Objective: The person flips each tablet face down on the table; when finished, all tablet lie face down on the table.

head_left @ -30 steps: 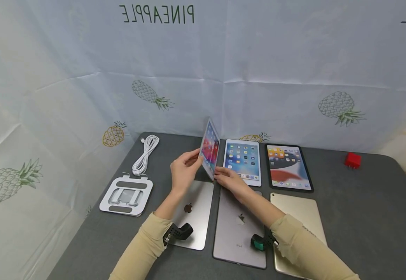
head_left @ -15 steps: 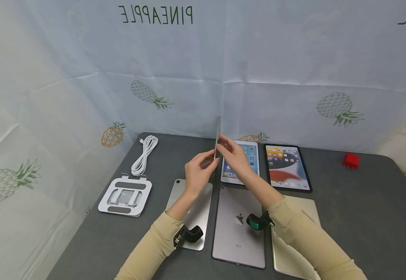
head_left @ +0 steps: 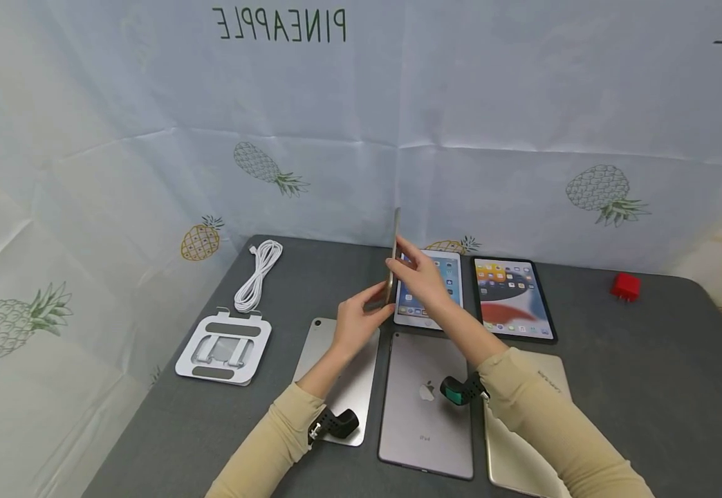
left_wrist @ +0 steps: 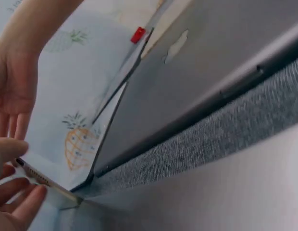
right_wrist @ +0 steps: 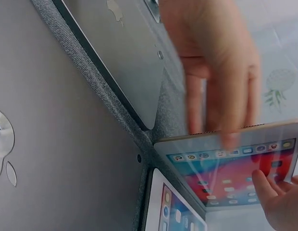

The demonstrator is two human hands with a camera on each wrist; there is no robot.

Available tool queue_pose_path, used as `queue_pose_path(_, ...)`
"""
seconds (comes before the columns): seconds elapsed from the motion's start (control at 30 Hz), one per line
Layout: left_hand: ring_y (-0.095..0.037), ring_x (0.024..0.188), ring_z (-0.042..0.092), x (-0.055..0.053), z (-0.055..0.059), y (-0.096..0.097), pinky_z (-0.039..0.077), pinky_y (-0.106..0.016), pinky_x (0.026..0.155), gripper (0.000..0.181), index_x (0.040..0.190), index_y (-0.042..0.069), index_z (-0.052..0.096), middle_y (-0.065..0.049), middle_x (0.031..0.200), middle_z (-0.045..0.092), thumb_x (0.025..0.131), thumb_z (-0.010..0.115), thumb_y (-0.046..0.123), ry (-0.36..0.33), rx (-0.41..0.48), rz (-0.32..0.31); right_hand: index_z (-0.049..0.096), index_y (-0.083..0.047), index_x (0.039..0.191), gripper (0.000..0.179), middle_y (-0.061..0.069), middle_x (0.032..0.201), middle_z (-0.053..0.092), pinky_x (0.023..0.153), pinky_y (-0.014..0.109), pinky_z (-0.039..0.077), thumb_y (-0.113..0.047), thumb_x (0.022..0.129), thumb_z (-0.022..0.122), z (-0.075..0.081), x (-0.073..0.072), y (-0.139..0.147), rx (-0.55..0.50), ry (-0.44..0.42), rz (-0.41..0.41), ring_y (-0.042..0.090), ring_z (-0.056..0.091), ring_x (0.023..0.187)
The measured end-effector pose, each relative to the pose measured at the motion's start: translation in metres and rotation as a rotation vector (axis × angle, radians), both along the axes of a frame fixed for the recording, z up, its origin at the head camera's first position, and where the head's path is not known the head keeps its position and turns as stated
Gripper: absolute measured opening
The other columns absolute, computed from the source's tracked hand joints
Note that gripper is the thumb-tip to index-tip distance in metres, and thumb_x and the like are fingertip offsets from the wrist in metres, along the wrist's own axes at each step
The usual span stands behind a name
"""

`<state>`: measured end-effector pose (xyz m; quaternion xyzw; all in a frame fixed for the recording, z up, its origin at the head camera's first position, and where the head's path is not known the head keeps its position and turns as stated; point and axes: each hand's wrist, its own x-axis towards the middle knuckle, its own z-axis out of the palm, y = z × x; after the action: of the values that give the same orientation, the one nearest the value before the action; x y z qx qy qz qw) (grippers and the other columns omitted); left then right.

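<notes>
A tablet (head_left: 396,225) with a pale gold edge stands on its side near the back of the table, seen almost edge-on in the head view. Its lit screen (right_wrist: 221,178) shows in the right wrist view. My left hand (head_left: 357,321) grips the tablet's near lower end, thumb and fingers on either side. Higher up, my right hand (head_left: 423,280) pinches it, with the right thumb (right_wrist: 262,187) against the screen. Just right of it lies a white-framed tablet (head_left: 445,273), lit screen up, partly hidden by my right hand.
Face down in front lie a silver tablet (head_left: 342,401), a grey one (head_left: 425,422) and a gold one (head_left: 516,443). A black-framed tablet (head_left: 513,297) lies at the back right, left of a red charger (head_left: 626,286). Leftward are a white cable (head_left: 258,273) and a folded stand (head_left: 224,346).
The held tablet has turned from showing its screen to edge-on and shifted slightly right. My right hand has moved from its lower end to higher up; my left hand has come right and lower.
</notes>
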<state>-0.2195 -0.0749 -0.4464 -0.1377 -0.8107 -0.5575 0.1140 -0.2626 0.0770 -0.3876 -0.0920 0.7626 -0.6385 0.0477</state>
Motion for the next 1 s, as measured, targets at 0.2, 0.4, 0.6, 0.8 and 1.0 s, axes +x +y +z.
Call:
queue_pose_path(0.2,-0.027,0.110,0.064,-0.002,-0.006,-0.006,0.055,-0.040,0.086,0.049,0.136,0.005,0.057,-0.013,0.122,0.066,0.090,0.071,0.017,-0.102,-0.156,-0.025,0.031,-0.022,0.154,0.064,0.003,0.157,0.030,0.100,0.041,0.046,-0.020,0.097,0.061,0.001,0.001,0.000,-0.073,-0.044,0.009,0.024,0.040,0.137)
queue_pose_path(0.4,-0.025,0.107,0.066,-0.002,-0.008,-0.008,0.054,-0.037,0.087,0.049,0.137,0.003,0.055,-0.013,0.121,0.066,0.092,0.069,0.017,-0.058,-0.186,-0.046,0.029,-0.019,0.154,0.067,0.004,0.158,0.029,0.100,0.044,0.046,-0.013,0.096,0.060,0.002,0.001,0.001,-0.116,-0.076,-0.006,0.027,0.035,0.140)
queue_pose_path(0.6,-0.021,0.084,0.070,0.000,-0.008,-0.015,0.053,-0.024,0.067,0.044,0.133,0.004,0.059,-0.011,0.111,0.070,0.092,0.069,0.016,0.058,-0.258,-0.024,0.029,-0.018,0.154,0.068,0.003,0.158,0.029,0.099,0.042,0.047,-0.009,0.094,0.058,-0.001,0.002,0.001,-0.181,-0.114,-0.042,0.027,0.037,0.138)
queue_pose_path(0.8,-0.026,0.107,0.065,0.005,-0.006,-0.029,0.055,-0.037,0.083,0.044,0.134,0.006,0.059,-0.013,0.124,0.065,0.092,0.069,0.017,0.136,-0.369,-0.004,0.030,-0.017,0.154,0.066,0.003,0.157,0.031,0.097,0.037,0.048,-0.007,0.094,0.057,-0.012,0.005,-0.001,-0.286,-0.140,-0.064,0.024,0.045,0.133)
queue_pose_path(1.0,-0.035,0.118,0.058,0.008,-0.008,-0.046,0.050,-0.046,0.093,0.043,0.131,0.005,0.061,-0.021,0.130,0.059,0.091,0.070,0.017,0.145,-0.388,0.012,0.026,-0.014,0.155,0.066,0.004,0.158,0.028,0.098,0.031,0.046,-0.001,0.096,0.053,-0.025,0.008,-0.006,-0.394,-0.193,-0.037,0.023,0.044,0.134)
